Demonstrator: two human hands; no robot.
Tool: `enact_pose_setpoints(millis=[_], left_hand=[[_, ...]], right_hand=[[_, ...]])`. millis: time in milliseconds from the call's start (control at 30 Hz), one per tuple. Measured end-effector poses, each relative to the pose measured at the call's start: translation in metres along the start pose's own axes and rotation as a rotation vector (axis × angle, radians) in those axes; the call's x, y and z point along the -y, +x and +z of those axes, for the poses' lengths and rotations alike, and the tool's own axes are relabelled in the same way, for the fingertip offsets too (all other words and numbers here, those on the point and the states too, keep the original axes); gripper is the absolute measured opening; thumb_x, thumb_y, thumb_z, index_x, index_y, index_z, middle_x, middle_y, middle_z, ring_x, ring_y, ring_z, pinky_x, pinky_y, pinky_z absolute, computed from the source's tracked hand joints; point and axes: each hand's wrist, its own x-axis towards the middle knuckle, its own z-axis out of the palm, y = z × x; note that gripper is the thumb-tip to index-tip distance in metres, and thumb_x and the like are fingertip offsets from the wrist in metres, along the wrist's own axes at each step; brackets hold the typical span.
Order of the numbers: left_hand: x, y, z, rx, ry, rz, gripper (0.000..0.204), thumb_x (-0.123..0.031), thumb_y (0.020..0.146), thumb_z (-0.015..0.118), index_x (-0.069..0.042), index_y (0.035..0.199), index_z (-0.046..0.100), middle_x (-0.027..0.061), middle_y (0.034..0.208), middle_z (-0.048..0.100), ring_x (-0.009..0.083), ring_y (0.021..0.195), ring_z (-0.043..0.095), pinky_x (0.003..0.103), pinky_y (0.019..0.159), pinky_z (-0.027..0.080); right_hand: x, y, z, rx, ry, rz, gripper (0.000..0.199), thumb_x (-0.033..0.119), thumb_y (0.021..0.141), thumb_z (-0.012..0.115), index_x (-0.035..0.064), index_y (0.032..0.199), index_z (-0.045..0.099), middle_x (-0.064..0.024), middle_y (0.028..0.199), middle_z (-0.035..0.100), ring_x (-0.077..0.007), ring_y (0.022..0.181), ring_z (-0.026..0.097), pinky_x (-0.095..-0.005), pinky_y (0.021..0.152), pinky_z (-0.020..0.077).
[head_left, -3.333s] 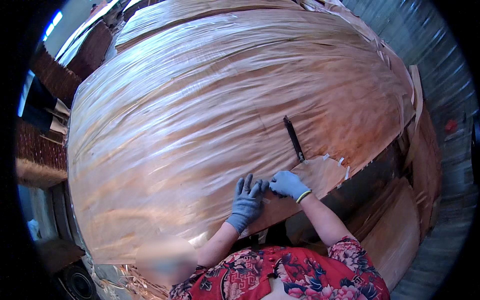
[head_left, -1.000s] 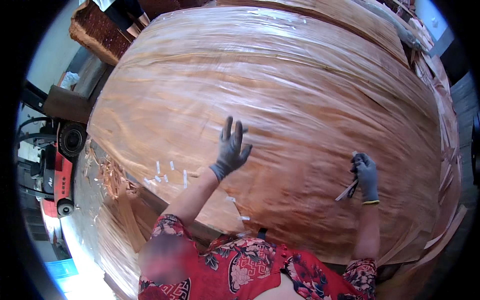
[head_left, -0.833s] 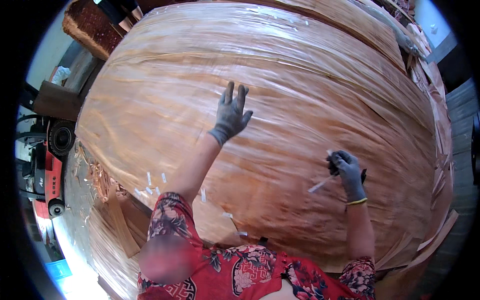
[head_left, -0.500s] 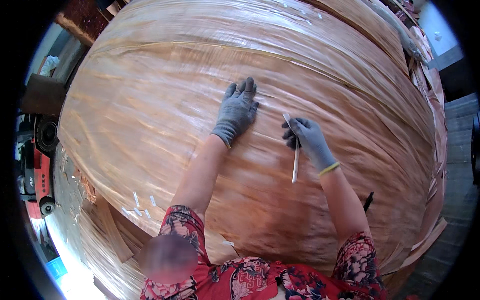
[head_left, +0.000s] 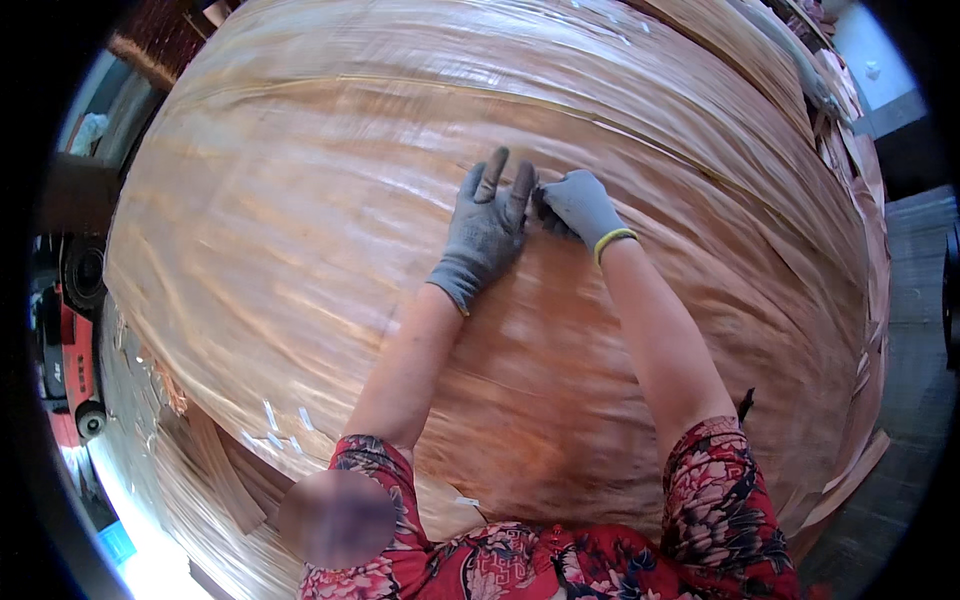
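A large thin wood veneer sheet, orange-brown with long grain, fills most of the head view. My left hand, in a grey glove, lies flat on it near the middle with the fingers spread. Right beside it, touching its fingertips, my right hand in a grey glove with a yellow cuff has its fingers curled down onto the sheet. What lies under those fingers is hidden. Both forearms are bare, with red flowered sleeves at the lower edge.
Short white tape strips lie near the sheet's front left edge. A small dark tool rests by my right elbow. A red vehicle stands on the floor at left. More veneer is piled at far right.
My right hand, which held a white strip out at the right, has come in beside my left hand; the strip no longer shows. My left hand moved further up the sheet and lies flat.
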Motion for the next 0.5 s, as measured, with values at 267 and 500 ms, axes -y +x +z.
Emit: enact_pose_setpoints(millis=[267,500], left_hand=[[-0.012,0.007,0.009,0.274,0.225,-0.032,0.045,-0.024,0.083,0.054,-0.021,0.127,0.053,0.0057,0.13,0.05,0.0366,0.136,0.026,0.055,0.109,0.018],[0.0,0.01,0.027,0.317,0.243,-0.016,0.054,-0.032,0.071,0.065,-0.024,0.123,0.054,0.006,0.126,0.048,0.0367,0.136,0.026,0.056,0.108,0.018]], right_hand=[[-0.016,-0.024,-0.006,-0.153,-0.552,-0.286,0.025,0.023,0.08,0.053,0.0057,0.075,0.071,-0.0125,0.068,0.068,-0.0248,0.06,0.067,-0.0386,0.057,0.0528],[-0.032,-0.053,0.042,-0.405,-0.742,-0.515,0.014,0.019,0.082,0.054,0.0109,0.079,0.065,-0.0151,0.062,0.064,-0.0284,0.056,0.065,-0.0433,0.042,0.0471]])
